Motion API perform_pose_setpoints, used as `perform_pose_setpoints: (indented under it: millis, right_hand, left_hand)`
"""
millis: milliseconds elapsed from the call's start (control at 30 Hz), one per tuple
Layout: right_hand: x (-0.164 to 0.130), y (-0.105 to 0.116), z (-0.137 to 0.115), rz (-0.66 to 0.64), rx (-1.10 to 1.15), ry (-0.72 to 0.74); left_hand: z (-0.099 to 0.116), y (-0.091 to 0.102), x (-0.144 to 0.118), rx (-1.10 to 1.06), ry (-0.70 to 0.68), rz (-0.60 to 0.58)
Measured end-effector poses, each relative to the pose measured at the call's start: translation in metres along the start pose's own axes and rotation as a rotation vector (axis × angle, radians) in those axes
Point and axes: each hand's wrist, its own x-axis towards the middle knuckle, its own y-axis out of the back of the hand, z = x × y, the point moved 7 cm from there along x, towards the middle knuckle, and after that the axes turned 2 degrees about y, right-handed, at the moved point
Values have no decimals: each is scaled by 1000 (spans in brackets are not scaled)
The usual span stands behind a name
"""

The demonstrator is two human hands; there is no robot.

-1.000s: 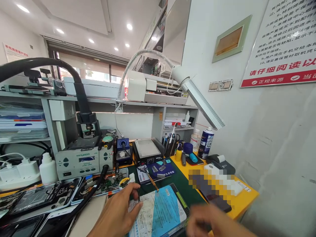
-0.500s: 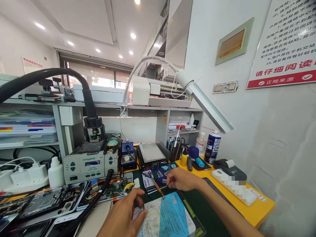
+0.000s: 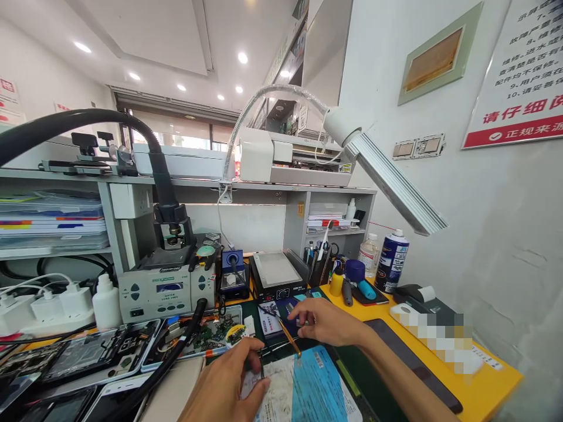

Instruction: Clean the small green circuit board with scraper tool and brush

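Observation:
My left hand [image 3: 233, 375] is at the lower middle, over the left edge of a worn white-and-blue box [image 3: 321, 381]. Its thumb and fingers pinch a thin dark piece [image 3: 263, 364], seen almost edge-on; its kind is unclear. My right hand [image 3: 325, 321] hovers beyond the box with fingers apart and nothing visibly held. Below its fingertips a slim metal tool [image 3: 281, 347] lies on the dark mat. A thin orange-brown stick [image 3: 288, 336], perhaps a brush, rests with one end at the box's far edge.
To the left are opened phones [image 3: 83, 357], a tray of circuit boards [image 3: 215, 331] and a black hose [image 3: 176, 351]. A soldering station [image 3: 162, 293] and a heating plate [image 3: 277, 278] stand behind. At right, a dark phone [image 3: 413, 363] and a spray can [image 3: 391, 261] occupy the yellow surface.
My right hand's fingers have gone from closed at the slim tool to spread apart. My left hand keeps its pinch. The whole view has shifted slightly.

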Motion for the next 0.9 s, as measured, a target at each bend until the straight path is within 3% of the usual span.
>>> perform_pose_setpoints:
  millis: [300,567,733,900]
  right_hand:
    - [18,-27,-15,-20,22,151]
    - [4,17,-17,287,200,29]
    - [11,8,-15,291,198,32]
    - [15,-7,-12,270,159,43]
  left_hand:
    - [-2,-3,1,-27,-1,8]
    - [1,1,-1,-104,18,-27]
    - [4,4,4,-200,80,-84]
    - [4,4,6,-222,41,-106]
